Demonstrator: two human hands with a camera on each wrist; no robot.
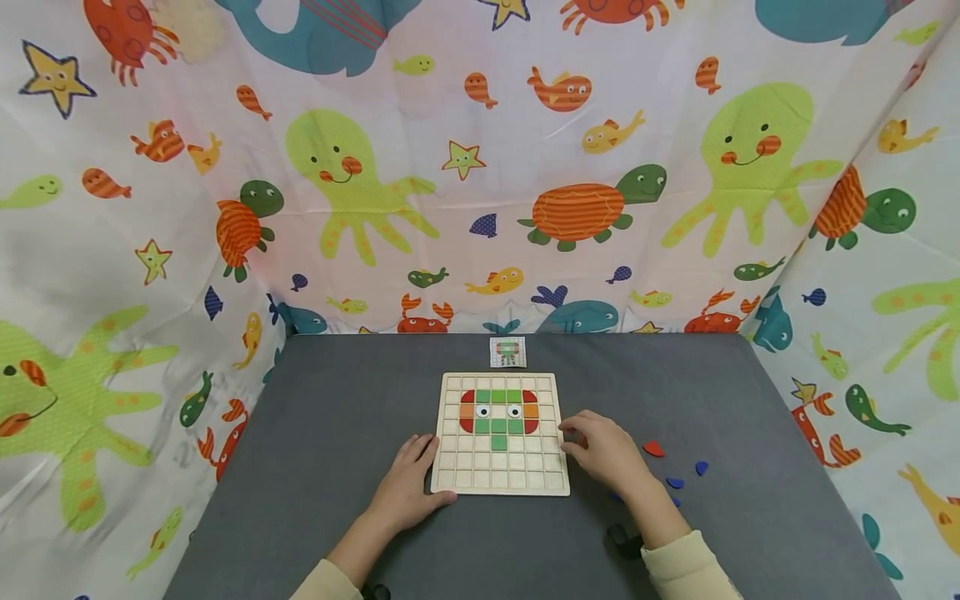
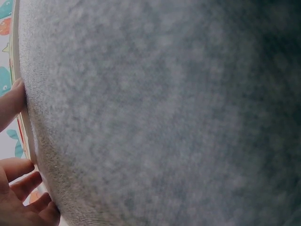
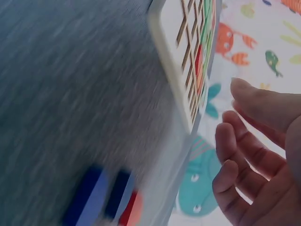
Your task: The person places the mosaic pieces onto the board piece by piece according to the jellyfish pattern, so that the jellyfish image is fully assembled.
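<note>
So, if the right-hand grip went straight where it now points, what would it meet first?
Probably the right edge of the grid board, just beside the right-hand grip; height is unclear, so it might pass above.

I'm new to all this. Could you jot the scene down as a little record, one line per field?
Surface: grey table
Board: wooden, gridded, partly filled
Pattern: red, orange and green tiles with two eye tiles, like a face
Left hand: touching the board's near left corner
Right hand: beside the board's right edge; no piece visible in it
Loose: one red piece, several blue pieces, right of the board
Reference: small picture card beyond the board
Backdrop: sea-creature cloth
</note>
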